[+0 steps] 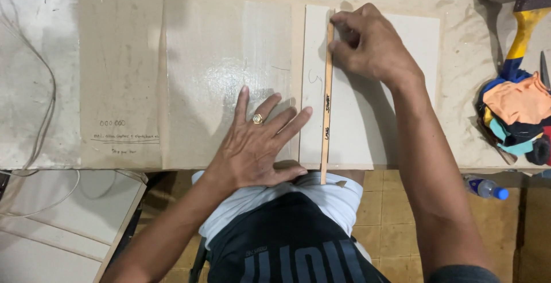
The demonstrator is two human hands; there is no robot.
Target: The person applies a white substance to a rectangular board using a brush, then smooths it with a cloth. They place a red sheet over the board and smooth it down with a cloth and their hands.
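A thin wire (40,88) loops over the far left of the work table (459,88), well away from the wooden stick (327,99). Left of the stick lies a big sheet of cardboard (120,71) with a shiny pale sheet (224,71) on top of it.

The left hand (258,145) lies flat on the shiny sheet, just left of the stick. Its fingers are spread wide and hold nothing (there is a gold ring (257,119) on one finger). One fingertip reaches right up near the stick.

The wooden stick is long and thin. It lies on a pale board (367,128) and runs from the far edge of the board to past the near edge of the table.

The right hand (370,45) is at the far end of the stick. Its fingers are curled and press on the stick's top end; I cannot tell if they pinch it.

Far right of the stick sits a pile of coloured rags (516,116), with a yellow handle (523,30) above it. A plastic bottle (485,187) with a blue cap lies on the tiled floor.
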